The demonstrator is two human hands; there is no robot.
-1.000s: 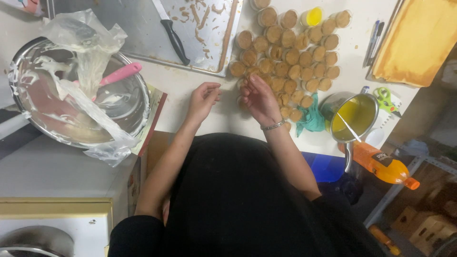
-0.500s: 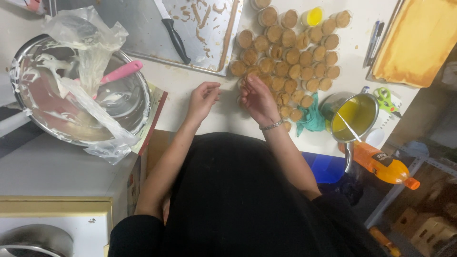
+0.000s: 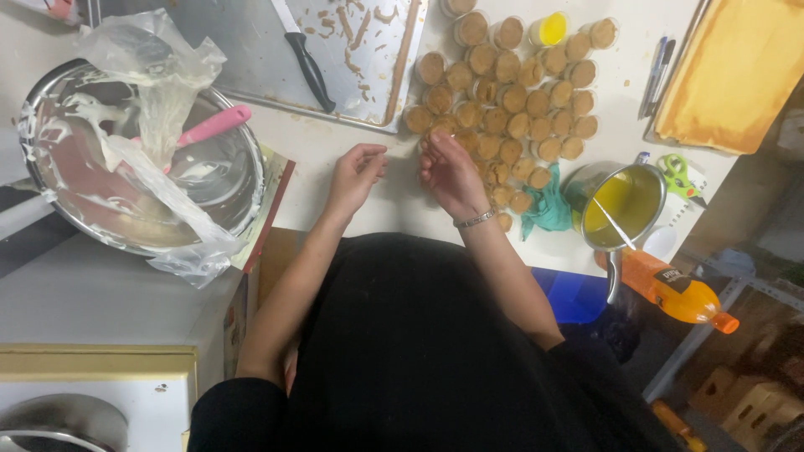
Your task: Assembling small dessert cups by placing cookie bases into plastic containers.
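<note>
Beside the round brown-filled cups, both hands hover.

Left hand, right hand curled, apart.

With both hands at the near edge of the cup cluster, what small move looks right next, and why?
Probably the right hand should close on the nearest cake-filled cup and draw it toward the left hand. Both hands sit on bare table beside the cluster, and neither clearly holds anything.
</note>
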